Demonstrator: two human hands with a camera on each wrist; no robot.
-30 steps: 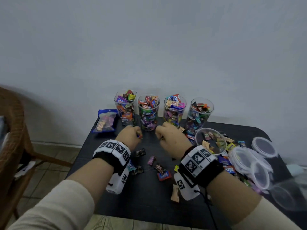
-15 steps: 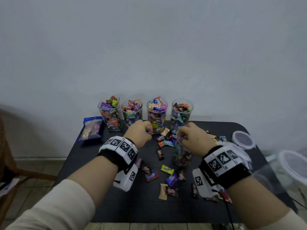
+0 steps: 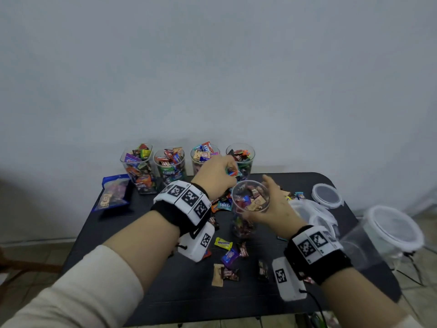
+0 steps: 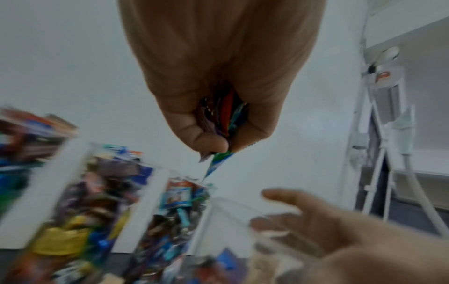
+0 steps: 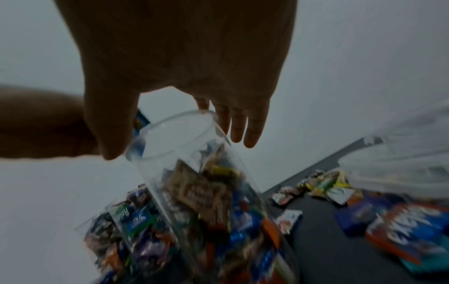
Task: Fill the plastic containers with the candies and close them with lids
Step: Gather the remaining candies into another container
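At the far left of the dark counter [image 3: 146, 235] lies a blue candy bag [image 3: 113, 192], flat, near the back edge. Just right of it, four clear containers [image 3: 170, 166] stand in a row against the wall, all heaped with wrapped candies and none lidded. Before the right end of that row the left hand [image 3: 216, 177] hovers, fingers curled tight around a bunch of candies [image 4: 224, 115]; wrapper ends poke out below the thumb in the left wrist view. Beneath and in front of this hand, loose candies [image 3: 228, 256] are scattered over the middle of the counter, a yellow one and a purple one among them. Next comes a fifth container [image 3: 249, 204], partly filled, its open mouth just right of the left hand's knuckles. The right hand [image 3: 275, 209] holds it from the right side, thumb on the near wall and fingers [image 5: 237, 124] reaching around the far side below the rim; whether its base touches the counter cannot be told. Further right, a stack of clear lids [image 3: 314, 216] rests on the counter, with a single lid [image 3: 327, 195] beyond it near the back corner. At the right edge an empty, blurred container [image 3: 390, 233] stands close to the camera.
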